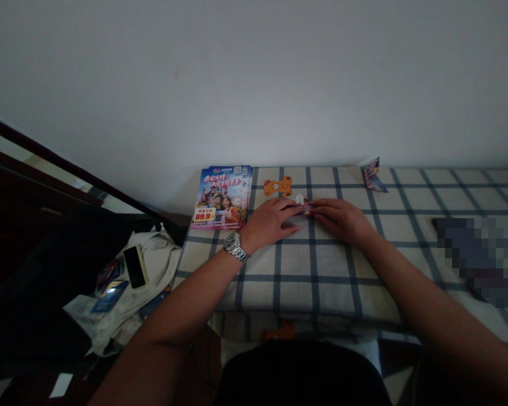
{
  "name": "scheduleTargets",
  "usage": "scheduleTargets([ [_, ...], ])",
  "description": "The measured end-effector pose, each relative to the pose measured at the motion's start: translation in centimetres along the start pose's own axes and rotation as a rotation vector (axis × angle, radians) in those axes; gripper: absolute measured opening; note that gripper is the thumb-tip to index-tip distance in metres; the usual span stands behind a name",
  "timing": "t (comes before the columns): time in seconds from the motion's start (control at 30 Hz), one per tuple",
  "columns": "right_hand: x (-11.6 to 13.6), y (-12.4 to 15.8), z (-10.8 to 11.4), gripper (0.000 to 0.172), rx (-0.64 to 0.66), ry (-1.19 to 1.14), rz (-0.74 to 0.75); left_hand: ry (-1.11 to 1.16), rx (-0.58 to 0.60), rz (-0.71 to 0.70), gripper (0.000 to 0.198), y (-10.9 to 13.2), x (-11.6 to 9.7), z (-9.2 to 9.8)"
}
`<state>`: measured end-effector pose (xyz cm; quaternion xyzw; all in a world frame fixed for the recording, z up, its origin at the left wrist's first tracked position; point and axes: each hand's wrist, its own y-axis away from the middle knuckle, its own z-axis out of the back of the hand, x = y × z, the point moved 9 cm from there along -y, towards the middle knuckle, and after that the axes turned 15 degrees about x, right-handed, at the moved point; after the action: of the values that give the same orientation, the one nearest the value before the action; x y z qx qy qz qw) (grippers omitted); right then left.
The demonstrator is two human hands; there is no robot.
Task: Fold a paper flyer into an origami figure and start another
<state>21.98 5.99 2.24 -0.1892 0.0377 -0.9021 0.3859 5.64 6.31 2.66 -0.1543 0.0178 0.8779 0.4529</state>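
A small folded paper leaflet (301, 201), printed in colour with a white part showing, lies on the checked tablecloth (292, 293). My left hand (267, 223), with a metal watch (236, 247) on the wrist, has its fingertips on the leaflet's left side. From the right, my right hand (342, 221) grips the opposite side, its fingers close together. Fingers cover much of the paper, so its exact folds cannot be made out. Left of my left hand is a stack of colourful flyers (220, 197).
A folded flyer piece (374, 176) stands near the wall at the back right. A dark, partly blurred-out object (469, 254) lies at the right. Left of the table, a phone (134, 267) rests on pale cloth (163, 256). The wall (279, 84) borders the table's back edge.
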Motion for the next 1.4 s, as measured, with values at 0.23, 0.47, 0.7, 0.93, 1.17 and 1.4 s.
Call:
scheduleTargets([
  [0.23,0.0,0.2,0.7,0.026,-0.011,-0.105,-0.036,-0.042,-0.103,0.022,0.027,0.2,0.7,0.9],
  [0.47,-0.3,0.4,1.9,0.024,-0.130,-0.173,-0.042,-0.033,-0.191,0.083,0.022,0.6,0.5,2.0],
  [0.7,0.2,0.8,3.6,0.013,-0.265,-0.174,-0.050,0.040,-0.282,0.125,0.020,1.1,0.4,3.1],
  [0.93,-0.7,1.0,3.1,0.011,-0.264,-0.261,-0.143,0.211,-0.313,0.170,0.017,1.2,0.7,3.2],
  [1.17,-2.8,1.4,1.7,0.018,-0.249,-0.353,-0.313,0.346,-0.264,0.259,0.025,1.0,1.8,2.1],
  [1.4,-3.6,1.2,1.3,0.019,-0.206,-0.391,-0.439,0.360,-0.257,0.263,0.034,0.7,2.4,1.5],
])
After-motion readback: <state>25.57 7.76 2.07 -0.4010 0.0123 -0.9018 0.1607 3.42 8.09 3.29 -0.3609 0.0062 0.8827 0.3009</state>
